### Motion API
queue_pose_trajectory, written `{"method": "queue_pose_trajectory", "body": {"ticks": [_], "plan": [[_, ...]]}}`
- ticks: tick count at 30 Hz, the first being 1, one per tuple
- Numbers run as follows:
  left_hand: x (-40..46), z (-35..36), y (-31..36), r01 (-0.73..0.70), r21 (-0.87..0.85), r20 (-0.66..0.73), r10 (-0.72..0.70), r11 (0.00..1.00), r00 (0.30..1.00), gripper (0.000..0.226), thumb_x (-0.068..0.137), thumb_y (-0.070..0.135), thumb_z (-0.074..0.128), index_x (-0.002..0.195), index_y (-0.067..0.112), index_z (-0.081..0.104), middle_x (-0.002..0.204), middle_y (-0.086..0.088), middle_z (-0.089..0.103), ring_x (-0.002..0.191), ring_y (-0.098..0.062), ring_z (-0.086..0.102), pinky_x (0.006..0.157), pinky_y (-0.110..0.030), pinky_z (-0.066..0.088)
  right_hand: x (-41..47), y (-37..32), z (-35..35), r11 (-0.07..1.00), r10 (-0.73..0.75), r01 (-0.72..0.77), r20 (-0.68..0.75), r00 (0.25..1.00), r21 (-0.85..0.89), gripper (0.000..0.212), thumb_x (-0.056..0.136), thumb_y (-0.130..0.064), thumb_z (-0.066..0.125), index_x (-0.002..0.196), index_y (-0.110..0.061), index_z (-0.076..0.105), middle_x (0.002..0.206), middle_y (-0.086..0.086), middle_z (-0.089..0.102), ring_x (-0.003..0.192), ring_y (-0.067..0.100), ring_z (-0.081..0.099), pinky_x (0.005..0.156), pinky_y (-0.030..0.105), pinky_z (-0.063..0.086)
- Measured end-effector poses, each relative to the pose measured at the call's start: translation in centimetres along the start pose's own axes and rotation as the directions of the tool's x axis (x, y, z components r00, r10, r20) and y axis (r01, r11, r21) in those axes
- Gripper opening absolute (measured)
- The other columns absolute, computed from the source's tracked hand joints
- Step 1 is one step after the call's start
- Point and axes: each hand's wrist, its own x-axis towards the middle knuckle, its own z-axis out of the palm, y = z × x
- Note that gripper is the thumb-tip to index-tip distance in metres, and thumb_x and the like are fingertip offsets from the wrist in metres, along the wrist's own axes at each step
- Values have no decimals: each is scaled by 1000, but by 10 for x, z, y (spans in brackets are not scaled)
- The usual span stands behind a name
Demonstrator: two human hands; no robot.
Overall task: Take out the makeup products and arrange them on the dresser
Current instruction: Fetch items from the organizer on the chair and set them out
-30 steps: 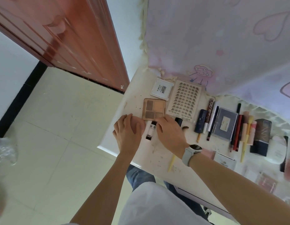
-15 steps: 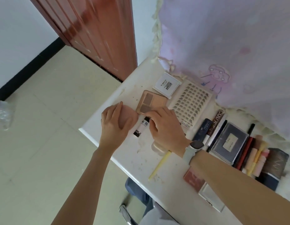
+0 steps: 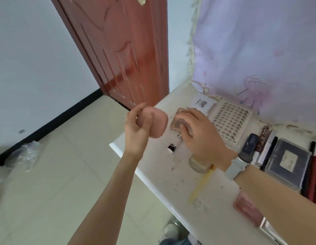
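Observation:
My left hand (image 3: 137, 124) holds a round pink compact (image 3: 156, 124) lifted above the left end of the white dresser (image 3: 153, 167). My right hand (image 3: 198, 131), with a watch on its wrist, rests on a brown eyeshadow palette (image 3: 176, 123), fingers curled over its near edge. A small black-and-white tube (image 3: 175, 142) lies just beside that hand. Behind the palette sit a white square case (image 3: 202, 103) and a cream perforated tray (image 3: 230, 119). A row of tubes, pencils and a grey palette (image 3: 288, 161) runs to the right.
A red-brown door (image 3: 118, 50) stands behind the dresser's left end. A pale purple cloth (image 3: 259, 41) hangs along the dresser's back. A yellow-handled brush (image 3: 199, 184) and a pink case (image 3: 247, 211) lie near the front edge. A clear plastic bag (image 3: 24, 156) lies on the tiled floor.
My left hand has lifted the pink compact off the dresser. My right hand moved forward onto the brown palette. The camera has tilted up toward the door.

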Motion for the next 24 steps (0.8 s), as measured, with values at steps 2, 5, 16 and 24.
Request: {"method": "queue_pose_trajectory", "body": {"ticks": [2, 5, 16, 24], "plan": [[-8, -4, 22, 158, -228, 56, -149, 961, 987, 22, 93, 10, 50, 111, 21, 57, 115, 1, 56, 111, -19, 54, 89, -29, 47, -9, -16, -14, 995, -36, 34, 11, 999, 96, 31, 84, -8, 53, 114, -10, 60, 110, 2, 57, 92, 13, 54, 73, 36, 49], [-40, -10, 52, 187, -320, 289, -93, 929, 953, 29, 91, 2, 38, 112, -2, 57, 110, -15, 56, 97, -24, 52, 80, -34, 41, -33, -44, -39, 986, -117, 114, 23, 993, 124, 43, 83, -24, 53, 126, -17, 51, 124, -5, 46, 94, 7, 50, 77, 24, 47], [-173, -53, 103, 348, -565, 508, -18, 748, 861, 42, 89, 16, 57, 120, -12, 52, 116, -23, 56, 108, -30, 57, 95, -36, 46, -128, -135, -114, 987, -65, 78, -98, 993, 141, 36, 82, -26, 66, 114, -17, 52, 116, -8, 47, 101, -9, 45, 84, 3, 35], [-212, -51, 93, 433, -664, 508, -57, 610, 860, 60, 80, 45, 61, 116, -2, 60, 129, -25, 51, 113, -32, 58, 90, -40, 52, -152, -164, -121, 954, 102, -93, -17, 995, 285, 29, 85, -25, 61, 114, -26, 60, 116, -2, 54, 100, 5, 55, 90, 11, 40]]}}
